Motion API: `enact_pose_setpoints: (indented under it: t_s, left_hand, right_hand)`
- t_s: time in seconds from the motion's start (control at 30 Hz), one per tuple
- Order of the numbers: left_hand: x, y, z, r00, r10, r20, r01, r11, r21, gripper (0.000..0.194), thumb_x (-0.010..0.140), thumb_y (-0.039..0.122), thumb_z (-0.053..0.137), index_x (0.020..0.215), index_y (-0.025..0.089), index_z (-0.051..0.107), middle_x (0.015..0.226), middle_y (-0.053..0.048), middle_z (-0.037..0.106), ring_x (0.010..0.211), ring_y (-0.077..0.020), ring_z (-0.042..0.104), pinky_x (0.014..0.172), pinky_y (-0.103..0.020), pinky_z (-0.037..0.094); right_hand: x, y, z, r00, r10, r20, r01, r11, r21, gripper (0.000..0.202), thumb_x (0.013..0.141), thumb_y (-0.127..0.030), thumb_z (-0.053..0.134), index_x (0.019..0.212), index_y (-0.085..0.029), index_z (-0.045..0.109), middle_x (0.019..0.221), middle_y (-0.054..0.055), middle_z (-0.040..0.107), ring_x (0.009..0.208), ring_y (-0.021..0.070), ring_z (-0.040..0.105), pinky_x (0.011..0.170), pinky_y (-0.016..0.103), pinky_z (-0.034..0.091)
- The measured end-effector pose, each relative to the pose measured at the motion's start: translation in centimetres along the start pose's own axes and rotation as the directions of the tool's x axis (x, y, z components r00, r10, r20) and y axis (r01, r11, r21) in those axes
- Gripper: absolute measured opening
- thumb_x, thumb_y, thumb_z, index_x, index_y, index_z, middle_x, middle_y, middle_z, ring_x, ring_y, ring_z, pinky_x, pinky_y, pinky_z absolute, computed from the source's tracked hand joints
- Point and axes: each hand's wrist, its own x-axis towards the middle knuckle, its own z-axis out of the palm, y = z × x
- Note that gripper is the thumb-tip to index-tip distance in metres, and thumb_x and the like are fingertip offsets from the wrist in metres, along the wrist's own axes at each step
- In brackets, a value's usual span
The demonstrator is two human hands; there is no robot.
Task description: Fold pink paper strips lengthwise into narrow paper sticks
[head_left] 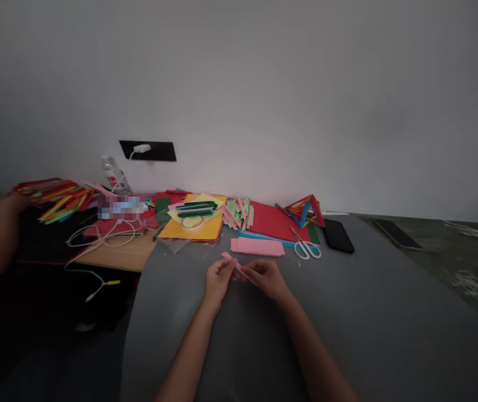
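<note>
Between my two hands is a narrow pink paper strip (pixel 227 257), held above the grey table. My left hand (pixel 218 279) pinches it near its upper left end. The fingers of my right hand (pixel 267 276) are closed on the strip's other part; their tips nearly meet those of the left. Just beyond my hands lies a flat stack of pink paper strips (pixel 257 247). White-handled scissors (pixel 304 248) rest to its right, blades pointing away and left. Behind the stack are folded green and pink strips (pixel 239 213) in a heap.
Red paper sheets (pixel 274 223) hold up a folded paper frame (pixel 304 211) near the wall. A black phone (pixel 338 235) lies right of them. Yellow paper (pixel 188 230), a bottle (pixel 116 176) and a white cable (pixel 102 237) are leftward. Another person's hand (pixel 8 206) is far left.
</note>
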Motion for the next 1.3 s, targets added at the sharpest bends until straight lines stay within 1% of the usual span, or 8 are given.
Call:
enact_pose_setpoints:
  t_s: [0.2,0.4,0.53,0.6,0.73,0.83,1.0,1.3]
  left_hand:
    - [0.0,-0.2,-0.3,0.986,0.073,-0.149,-0.078,0.997,-0.027,0.027,0.067,0.039,0.057,0.062,0.013,0.056,0.049,0.002,0.055,0.044,-0.0088,0.050,0.045,-0.019,0.039]
    - [0.0,-0.1,-0.2,0.999,0.020,0.047,-0.022,0.999,0.043,0.023,0.064,0.036,0.061,0.063,0.013,0.060,0.052,-0.001,0.059,0.047,-0.0103,0.052,0.048,-0.020,0.041]
    - [0.0,0.0,-0.1,0.995,0.055,-0.086,-0.054,0.998,0.015,0.023,0.066,0.036,0.060,0.060,0.013,0.058,0.051,0.000,0.057,0.049,-0.0097,0.053,0.050,-0.019,0.042]
    - [0.0,-0.1,-0.2,0.993,0.065,-0.103,-0.065,0.998,-0.001,0.024,0.066,0.036,0.059,0.063,0.013,0.058,0.053,0.000,0.058,0.050,-0.0100,0.054,0.051,-0.019,0.043]
    - [0.1,-0.3,-0.2,0.999,0.036,-0.006,-0.036,0.999,-0.008,0.024,0.064,0.035,0.061,0.070,0.012,0.060,0.057,-0.002,0.060,0.052,-0.0115,0.055,0.049,-0.020,0.043]
    - [0.2,-0.4,-0.2,0.999,0.033,-0.009,-0.033,0.999,-0.004,0.024,0.064,0.036,0.061,0.068,0.012,0.059,0.056,-0.002,0.060,0.050,-0.0112,0.054,0.048,-0.020,0.043]
    - [0.2,-0.4,-0.4,0.997,0.024,-0.069,-0.028,0.998,-0.059,0.025,0.063,0.036,0.062,0.069,0.012,0.058,0.057,-0.001,0.061,0.052,-0.0113,0.056,0.049,-0.020,0.043]
    - [0.0,-0.4,-0.2,0.996,-0.018,0.084,0.022,0.998,-0.051,0.021,0.060,0.028,0.066,0.072,0.012,0.061,0.065,-0.003,0.064,0.057,-0.0122,0.057,0.052,-0.021,0.044]
  right_hand:
    - [-0.1,0.1,-0.2,0.998,0.024,0.050,-0.022,1.000,-0.021,0.027,0.063,-0.041,0.061,0.062,-0.013,0.063,0.056,0.003,0.064,0.048,0.0112,0.054,0.045,0.020,0.037]
    - [-0.1,-0.2,-0.1,1.000,-0.008,-0.024,0.010,0.999,0.044,0.025,0.060,-0.040,0.064,0.063,-0.015,0.063,0.059,0.003,0.065,0.054,0.0141,0.058,0.050,0.023,0.041]
    - [0.1,0.1,-0.4,1.000,0.004,-0.012,-0.003,1.000,0.030,0.024,0.062,-0.038,0.063,0.062,-0.014,0.062,0.059,0.003,0.064,0.055,0.0140,0.058,0.052,0.024,0.042]
    - [0.1,0.2,-0.6,1.000,-0.002,-0.004,0.002,1.000,0.021,0.024,0.063,-0.038,0.062,0.062,-0.014,0.061,0.060,0.004,0.064,0.055,0.0140,0.058,0.053,0.024,0.042]
    - [0.2,0.4,-0.4,1.000,-0.031,0.001,0.031,0.997,0.071,0.025,0.061,-0.038,0.064,0.064,-0.014,0.060,0.059,0.003,0.063,0.056,0.0143,0.058,0.055,0.025,0.044]
    - [0.3,0.7,-0.2,0.997,-0.062,-0.038,0.065,0.995,0.081,0.026,0.060,-0.037,0.066,0.072,-0.015,0.061,0.066,0.003,0.064,0.061,0.0150,0.059,0.058,0.026,0.046]
    - [0.6,1.2,-0.4,0.987,-0.065,-0.148,0.058,0.997,-0.053,0.026,0.059,-0.038,0.066,0.070,-0.015,0.063,0.066,0.004,0.065,0.059,0.0152,0.058,0.054,0.025,0.044]
    - [0.4,0.8,0.0,0.975,-0.147,-0.164,0.124,0.982,-0.143,0.026,0.065,-0.038,0.061,0.076,-0.015,0.066,0.069,0.005,0.066,0.060,0.0147,0.057,0.055,0.024,0.042]
